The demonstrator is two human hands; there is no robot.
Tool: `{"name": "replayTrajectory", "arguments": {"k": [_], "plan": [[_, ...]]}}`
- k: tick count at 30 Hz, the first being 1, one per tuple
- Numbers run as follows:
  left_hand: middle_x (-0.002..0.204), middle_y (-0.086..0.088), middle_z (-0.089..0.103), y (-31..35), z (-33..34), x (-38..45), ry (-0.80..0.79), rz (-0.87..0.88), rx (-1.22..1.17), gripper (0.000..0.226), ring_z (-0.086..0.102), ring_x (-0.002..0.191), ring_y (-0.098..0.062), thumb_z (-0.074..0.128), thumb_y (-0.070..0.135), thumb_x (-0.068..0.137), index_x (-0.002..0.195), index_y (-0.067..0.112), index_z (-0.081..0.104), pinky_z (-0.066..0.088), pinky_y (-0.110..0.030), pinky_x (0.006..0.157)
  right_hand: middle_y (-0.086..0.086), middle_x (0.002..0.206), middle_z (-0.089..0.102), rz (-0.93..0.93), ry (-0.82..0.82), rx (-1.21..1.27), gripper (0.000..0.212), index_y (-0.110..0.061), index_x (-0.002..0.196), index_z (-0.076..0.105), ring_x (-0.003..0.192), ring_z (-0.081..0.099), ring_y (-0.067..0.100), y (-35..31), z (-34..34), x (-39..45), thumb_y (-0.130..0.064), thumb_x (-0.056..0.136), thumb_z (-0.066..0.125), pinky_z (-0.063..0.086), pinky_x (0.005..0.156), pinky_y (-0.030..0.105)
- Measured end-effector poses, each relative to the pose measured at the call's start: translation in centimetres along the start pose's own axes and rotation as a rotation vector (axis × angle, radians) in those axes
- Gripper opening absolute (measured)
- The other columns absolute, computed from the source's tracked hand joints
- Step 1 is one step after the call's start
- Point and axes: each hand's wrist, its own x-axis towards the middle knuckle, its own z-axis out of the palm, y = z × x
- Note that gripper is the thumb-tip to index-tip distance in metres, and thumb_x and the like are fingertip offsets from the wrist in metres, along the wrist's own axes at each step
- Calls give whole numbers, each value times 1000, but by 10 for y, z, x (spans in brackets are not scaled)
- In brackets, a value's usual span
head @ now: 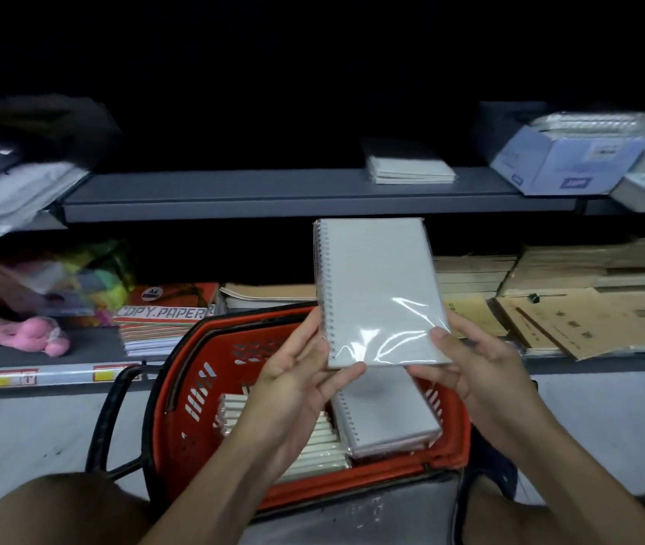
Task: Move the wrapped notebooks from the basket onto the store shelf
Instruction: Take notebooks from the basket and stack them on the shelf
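Hands, left (pixel 297 371) and right (pixel 466 363), hold wrapped notebook (pixel 380 285) above basket (pixel 203 387).

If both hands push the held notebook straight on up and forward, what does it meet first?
Likely the front edge of the upper shelf, just above the wrapped notebook held by the left hand and right hand; depth unclear.

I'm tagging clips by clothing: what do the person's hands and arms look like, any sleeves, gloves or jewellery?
Both hands, left and right, are bare: no gloves, and no rings or watch that show. Both forearms are bare as far as they show; no sleeve is in view. No tattoos or other markings are visible.
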Motion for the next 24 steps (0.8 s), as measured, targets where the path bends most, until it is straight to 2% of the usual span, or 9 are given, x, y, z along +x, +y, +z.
{"name": "replayTrajectory", "arguments": {"k": [2, 4, 8, 13, 16, 19, 24], "plan": [[140, -7, 61, -2, 2, 4, -15, 9, 5, 49, 62, 125, -30, 47, 4, 101, 147, 20, 44, 57, -40, 95, 9, 115, 76, -8, 6, -20, 32, -21, 126, 67, 94, 76, 36, 0, -3, 2, -11, 96, 62, 60, 85, 43], [139, -6, 62, -5, 3, 10, -22, 8, 14, 48, 62, 124, -29, 47, 4, 101, 145, 21, 47, 57, -40, 95, 7, 116, 76, -25, 12, -36, 36, -19, 131, 65, 95, 76, 35, -2, -7, 5, -12, 96, 61, 60, 88, 44], [138, -4, 63, -12, 13, 24, -17, -9, 44, 47, 62, 125, -30, 48, 2, 101, 145, 19, 47, 56, -42, 97, 8, 113, 77, -30, 54, -65, 33, -18, 126, 68, 96, 76, 31, -11, -17, 12, -9, 95, 61, 63, 81, 40], [135, -6, 66, 8, 42, 69, -16, 33, 62, 49, 66, 119, -29, 51, 2, 98, 145, 15, 47, 60, -37, 87, 5, 94, 81, -50, 106, -109, 22, -27, 107, 70, 78, 78, 31, -49, -21, 45, -10, 95, 62, 59, 70, 33], [132, -3, 68, 30, 66, 113, -7, 59, 83, 51, 68, 115, -27, 50, -1, 98, 147, 14, 45, 61, -35, 86, 7, 96, 80, -71, 149, -82, 25, -22, 116, 68, 77, 78, 30, -77, -20, 88, -10, 95, 64, 62, 76, 40], [136, -2, 64, 51, 85, 156, -31, 75, 115, 58, 69, 115, -22, 51, -8, 97, 150, 12, 39, 59, -36, 92, 8, 109, 77, -52, 142, -29, 29, -11, 126, 65, 82, 77, 24, -104, -21, 141, -9, 97, 62, 61, 63, 26], [133, -3, 64, 71, 100, 216, -1, 104, 284, 56, 67, 116, -20, 51, -8, 98, 150, 7, 38, 59, -30, 90, 19, 114, 72, 21, 122, -65, 33, -1, 130, 61, 65, 75, 20, -125, -22, 218, -8, 97, 63, 56, 54, 22]]}}
